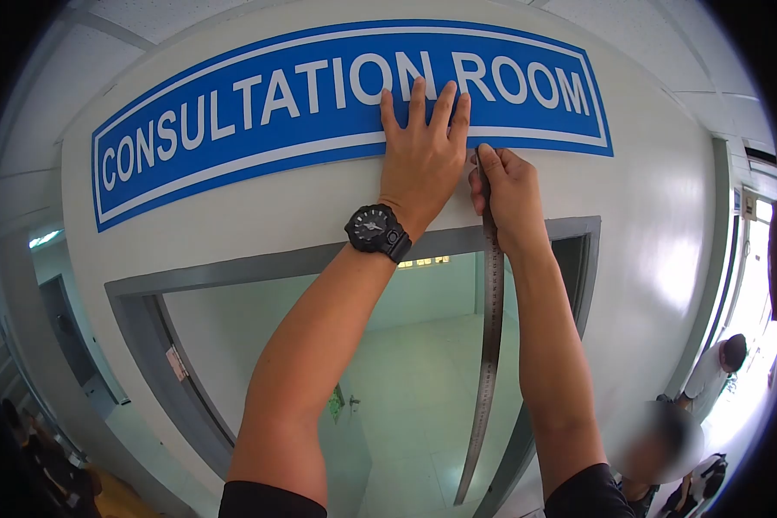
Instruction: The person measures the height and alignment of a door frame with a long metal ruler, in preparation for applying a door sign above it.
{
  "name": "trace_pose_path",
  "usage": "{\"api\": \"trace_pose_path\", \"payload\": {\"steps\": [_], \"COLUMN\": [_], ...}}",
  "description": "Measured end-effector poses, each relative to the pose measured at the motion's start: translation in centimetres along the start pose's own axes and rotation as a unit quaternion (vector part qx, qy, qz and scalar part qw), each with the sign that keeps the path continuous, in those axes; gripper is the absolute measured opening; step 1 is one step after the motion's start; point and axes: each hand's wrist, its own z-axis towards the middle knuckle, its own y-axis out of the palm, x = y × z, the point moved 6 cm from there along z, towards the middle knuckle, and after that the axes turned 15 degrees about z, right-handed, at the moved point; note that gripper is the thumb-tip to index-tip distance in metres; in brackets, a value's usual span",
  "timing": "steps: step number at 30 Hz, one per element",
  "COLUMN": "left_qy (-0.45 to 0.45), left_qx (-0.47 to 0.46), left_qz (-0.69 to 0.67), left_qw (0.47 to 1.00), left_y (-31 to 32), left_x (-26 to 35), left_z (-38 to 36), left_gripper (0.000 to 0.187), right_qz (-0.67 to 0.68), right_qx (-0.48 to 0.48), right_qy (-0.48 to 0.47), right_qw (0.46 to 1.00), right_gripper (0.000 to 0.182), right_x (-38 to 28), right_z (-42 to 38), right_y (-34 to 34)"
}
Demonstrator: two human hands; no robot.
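A blue sign (259, 108) with white letters reading "CONSULTATION ROOM" lies against the wall above a doorway. My left hand (423, 160) is spread flat with its fingertips on the sign's lower middle; a black watch (376, 231) is on that wrist. Just to the right, below the sign's bottom edge, my right hand (507, 186) pinches the top end of a long metal ruler (490, 319). The ruler hangs down across the door frame and the opening, its lower part curving slightly left.
The grey door frame (259, 263) surrounds an open doorway below the sign. At the lower right is a person (665, 445), with another person in a light top (708, 375) behind. More people (47, 457) are at the lower left, partly dark.
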Motion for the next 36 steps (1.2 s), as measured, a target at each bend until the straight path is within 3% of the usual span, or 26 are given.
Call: {"api": "trace_pose_path", "payload": {"steps": [8, 26, 36], "left_qy": [-0.042, -0.042, -0.036], "left_qx": [0.036, 0.036, 0.034], "left_qz": [-0.009, -0.001, 0.031], "left_qw": [0.998, 0.998, 0.998], "left_y": [0.0, -0.5, 0.0], "left_x": [-0.3, -0.4, -0.2], "left_z": [-0.1, -0.2, -0.5], "left_gripper": [0.061, 0.059, 0.066], "right_qz": [-0.053, -0.059, -0.054], "right_qx": [0.039, 0.028, 0.029], "right_qy": [0.000, -0.041, -0.011], "right_qw": [0.998, 0.997, 0.998], "right_gripper": [0.032, 0.032, 0.032], "right_x": [-1.4, -1.6, -2.1], "right_z": [-0.9, -0.7, -1.2], "right_y": [0.4, 0.3, 0.3]}}
